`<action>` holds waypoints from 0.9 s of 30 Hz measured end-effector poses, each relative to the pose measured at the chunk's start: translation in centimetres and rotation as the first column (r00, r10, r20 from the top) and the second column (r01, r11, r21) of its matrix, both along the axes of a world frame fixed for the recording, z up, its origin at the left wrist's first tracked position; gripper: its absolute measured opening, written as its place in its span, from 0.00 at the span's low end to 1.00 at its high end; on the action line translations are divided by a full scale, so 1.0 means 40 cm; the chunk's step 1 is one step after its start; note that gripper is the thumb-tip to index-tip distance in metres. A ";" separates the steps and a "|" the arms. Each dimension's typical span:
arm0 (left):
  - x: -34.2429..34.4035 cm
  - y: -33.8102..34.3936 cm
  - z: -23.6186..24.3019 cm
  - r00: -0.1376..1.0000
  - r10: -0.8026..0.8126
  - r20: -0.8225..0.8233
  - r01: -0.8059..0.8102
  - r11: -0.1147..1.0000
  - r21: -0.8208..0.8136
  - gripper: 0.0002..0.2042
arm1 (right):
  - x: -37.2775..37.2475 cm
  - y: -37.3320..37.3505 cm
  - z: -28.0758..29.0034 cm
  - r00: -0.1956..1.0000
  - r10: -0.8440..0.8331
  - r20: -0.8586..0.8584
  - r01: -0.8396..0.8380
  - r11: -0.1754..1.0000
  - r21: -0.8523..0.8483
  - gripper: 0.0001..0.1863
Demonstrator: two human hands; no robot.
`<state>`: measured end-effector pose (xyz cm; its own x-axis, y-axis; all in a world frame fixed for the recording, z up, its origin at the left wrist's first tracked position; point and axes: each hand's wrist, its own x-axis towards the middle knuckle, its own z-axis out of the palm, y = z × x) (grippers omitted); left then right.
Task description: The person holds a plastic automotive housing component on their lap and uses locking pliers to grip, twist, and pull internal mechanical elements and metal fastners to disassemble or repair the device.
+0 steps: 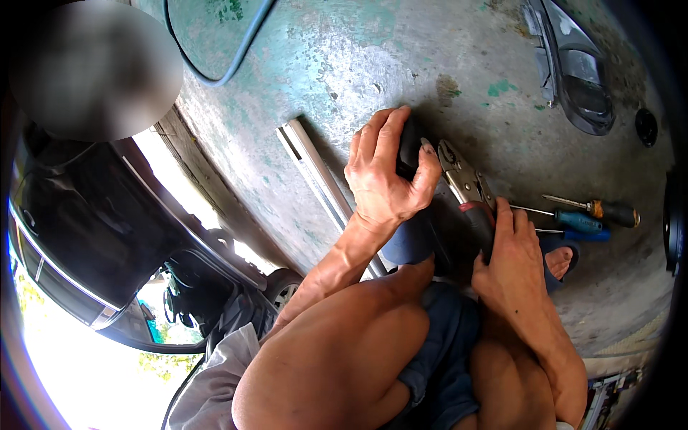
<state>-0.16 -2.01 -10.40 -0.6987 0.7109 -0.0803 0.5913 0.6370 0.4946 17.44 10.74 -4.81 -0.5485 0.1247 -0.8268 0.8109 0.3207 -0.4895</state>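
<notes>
My left hand (390,172) is curled over a black, rounded part (410,147), its thumb along the near right side; most of that part is hidden beneath the palm and in shadow. In my right hand (512,251) is a pair of locking pliers (466,179) with metal jaws and dark grips edged in red. The jaws point away from me, close beside my left thumb. Whether they touch the black part I cannot tell. Left of my left hand a long silver metal rail (315,168) lies on the floor and runs under my forearm.
Three screwdrivers lie right of my right hand, one with a teal handle (577,221). A grey and black moulded part (584,82) and a round black piece (646,127) lie far right. A blue hose (233,68) loops far left. A dark car (93,222) stands left.
</notes>
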 end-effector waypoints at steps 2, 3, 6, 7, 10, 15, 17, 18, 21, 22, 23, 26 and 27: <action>0.005 0.002 0.000 0.999 0.022 -0.030 -0.023 0.999 -0.031 0.24 | -0.001 -0.015 -0.016 1.000 -0.005 -0.020 0.005 1.000 0.018 0.42; 0.007 0.001 0.000 0.999 0.025 -0.038 -0.026 0.999 -0.031 0.24 | -0.002 -0.025 -0.028 1.000 -0.024 0.002 0.024 1.000 0.019 0.40; 0.013 0.003 -0.006 0.997 0.029 -0.078 -0.031 0.999 -0.026 0.23 | -0.009 -0.020 -0.033 0.996 -0.071 0.057 0.071 0.997 0.008 0.37; 0.015 0.008 -0.009 0.995 0.006 -0.096 -0.008 1.000 -0.017 0.23 | -0.008 -0.014 -0.024 0.989 -0.105 0.105 0.105 0.994 0.001 0.35; 0.029 0.020 0.007 0.995 0.022 -0.096 -0.025 0.999 -0.024 0.20 | 0.013 -0.024 -0.032 0.991 -0.129 0.035 0.128 0.991 0.043 0.32; 0.035 0.007 -0.008 0.990 0.079 -0.113 -0.077 0.997 0.022 0.20 | 0.015 -0.039 -0.043 0.988 -0.149 0.030 0.148 0.988 0.037 0.30; 0.037 0.006 -0.014 0.990 0.089 -0.109 -0.085 0.996 0.042 0.20 | 0.016 -0.048 -0.047 0.989 -0.140 0.036 0.138 0.989 0.048 0.30; 0.037 0.007 -0.017 0.990 0.094 -0.107 -0.089 0.995 0.047 0.20 | 0.016 -0.051 -0.053 0.991 -0.130 0.031 0.129 0.990 0.053 0.29; 0.045 0.007 -0.022 0.987 0.115 -0.116 -0.107 0.992 0.071 0.19 | 0.007 -0.053 -0.051 0.996 -0.085 0.033 0.082 0.993 0.083 0.26; 0.047 0.007 -0.020 0.986 0.120 -0.115 -0.111 0.991 0.075 0.19 | 0.006 -0.055 -0.047 0.997 -0.055 0.048 0.050 0.994 0.097 0.25; 0.046 0.008 -0.023 0.984 0.119 -0.133 -0.109 0.991 0.083 0.18 | 0.004 -0.058 -0.046 0.998 -0.051 0.046 0.046 0.994 0.103 0.25; 0.045 0.012 -0.025 0.981 0.133 -0.144 -0.117 0.986 0.118 0.18 | -0.005 -0.058 -0.046 0.997 -0.055 0.048 0.048 0.990 0.131 0.22; 0.046 0.011 -0.025 0.981 0.136 -0.136 -0.121 0.986 0.116 0.18 | -0.005 -0.060 -0.047 0.998 -0.040 0.043 0.034 0.989 0.147 0.21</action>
